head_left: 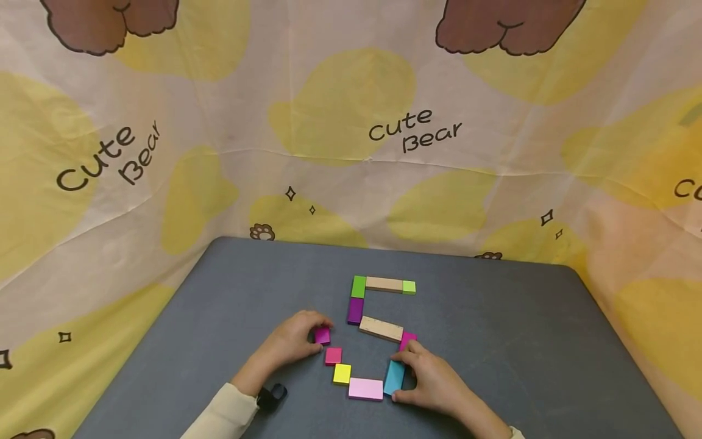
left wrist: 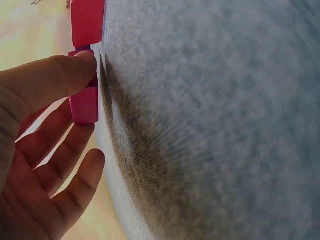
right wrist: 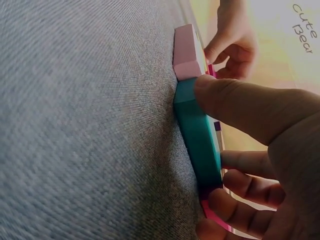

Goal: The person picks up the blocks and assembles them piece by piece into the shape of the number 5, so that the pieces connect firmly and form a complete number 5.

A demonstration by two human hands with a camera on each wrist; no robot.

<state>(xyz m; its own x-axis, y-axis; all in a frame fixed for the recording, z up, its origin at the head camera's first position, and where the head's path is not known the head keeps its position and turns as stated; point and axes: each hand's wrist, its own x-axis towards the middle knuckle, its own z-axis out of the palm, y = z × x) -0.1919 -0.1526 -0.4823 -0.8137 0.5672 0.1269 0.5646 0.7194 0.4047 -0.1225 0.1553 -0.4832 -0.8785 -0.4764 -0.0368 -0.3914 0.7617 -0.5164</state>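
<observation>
My left hand point(head_left: 293, 336) pinches a small magenta block point(head_left: 322, 336) between thumb and fingers, just up and left of a pinkish-red block point(head_left: 333, 356). In the left wrist view the thumb crosses the magenta block point(left wrist: 84, 107). On the other side, my right hand point(head_left: 436, 379) holds a blue block point(head_left: 393, 378) by its two ends, the thumb at the near end. The right wrist view shows that blue block point(right wrist: 197, 137) lying against a light pink block point(right wrist: 187, 52). Beyond the right fingertips a second magenta block point(head_left: 407, 339) is partly covered.
A winding row of blocks continues on the grey table point(head_left: 263, 274): yellow point(head_left: 342, 374), a wooden block point(head_left: 381, 328), purple point(head_left: 355, 310), green point(head_left: 359, 286), another wooden block point(head_left: 384, 284) and light green point(head_left: 409, 287). A patterned cloth point(head_left: 340, 110) hangs behind and beside the table.
</observation>
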